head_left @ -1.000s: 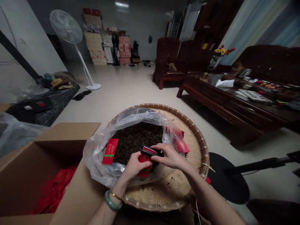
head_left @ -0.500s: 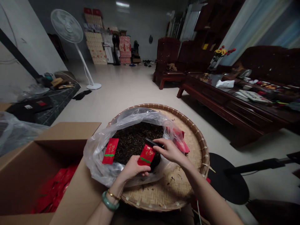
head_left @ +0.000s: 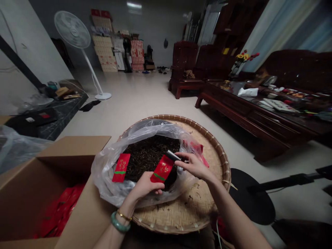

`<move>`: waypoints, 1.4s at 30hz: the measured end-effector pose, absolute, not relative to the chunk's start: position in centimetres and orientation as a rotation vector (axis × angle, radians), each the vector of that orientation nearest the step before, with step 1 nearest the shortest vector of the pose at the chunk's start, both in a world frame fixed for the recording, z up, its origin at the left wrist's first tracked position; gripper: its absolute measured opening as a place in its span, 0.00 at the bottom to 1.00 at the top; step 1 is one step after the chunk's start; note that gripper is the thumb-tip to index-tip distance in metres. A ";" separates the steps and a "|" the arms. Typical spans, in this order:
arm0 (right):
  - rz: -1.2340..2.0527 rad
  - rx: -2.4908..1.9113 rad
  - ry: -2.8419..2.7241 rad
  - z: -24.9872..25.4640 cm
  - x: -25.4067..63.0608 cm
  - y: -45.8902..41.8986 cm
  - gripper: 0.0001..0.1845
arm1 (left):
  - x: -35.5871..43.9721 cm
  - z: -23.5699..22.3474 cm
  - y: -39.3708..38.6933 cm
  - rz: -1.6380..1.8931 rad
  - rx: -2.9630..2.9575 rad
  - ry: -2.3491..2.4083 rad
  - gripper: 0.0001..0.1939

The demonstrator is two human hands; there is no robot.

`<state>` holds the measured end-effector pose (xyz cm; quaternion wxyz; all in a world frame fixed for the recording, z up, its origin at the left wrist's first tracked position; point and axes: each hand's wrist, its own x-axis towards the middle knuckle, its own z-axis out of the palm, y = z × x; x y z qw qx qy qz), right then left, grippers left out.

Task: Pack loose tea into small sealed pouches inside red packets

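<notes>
My left hand (head_left: 145, 185) is closed on a small red packet (head_left: 163, 168) with gold characters and a green band, tilted over the tea. Between the fingers of my right hand (head_left: 190, 164) is a small black bar-shaped tool (head_left: 173, 155) with a pale strip, at the packet's top edge. Whether the tool clamps the packet I cannot tell. Beneath both hands an open clear plastic bag (head_left: 103, 176) holds dark loose tea leaves (head_left: 145, 145). Another red packet (head_left: 121, 168) lies at the bag's left side. The bag rests on a round woven bamboo tray (head_left: 186, 221).
An open cardboard box (head_left: 77, 147) with many red packets (head_left: 63, 211) stands at the left. More red packets (head_left: 194, 147) lie on the tray's right side. A black round stand base (head_left: 251, 197) is at the right, near a dark wooden table (head_left: 249, 121). A white fan (head_left: 74, 33) stands farther off.
The black tool has turned, so its pale strip now shows. More of the packet's upper part is visible, and my right hand has shifted slightly right, while my left hand keeps hold.
</notes>
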<state>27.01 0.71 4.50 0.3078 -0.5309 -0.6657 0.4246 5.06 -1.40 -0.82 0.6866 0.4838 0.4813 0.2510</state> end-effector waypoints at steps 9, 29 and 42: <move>1.034 -1.378 -1.751 4.1 26.0 0.9 0.19 | 5.1 -0.1 -1.1 0.565 1.083 1.091 0.12; 0.507 -1.393 -1.863 1.6 25.9 0.7 0.16 | 5.2 -0.8 -1.4 0.639 1.113 1.089 0.13; 0.876 -1.296 -1.613 2.1 23.4 2.1 0.26 | 5.1 -0.6 -1.7 0.578 1.109 1.068 0.12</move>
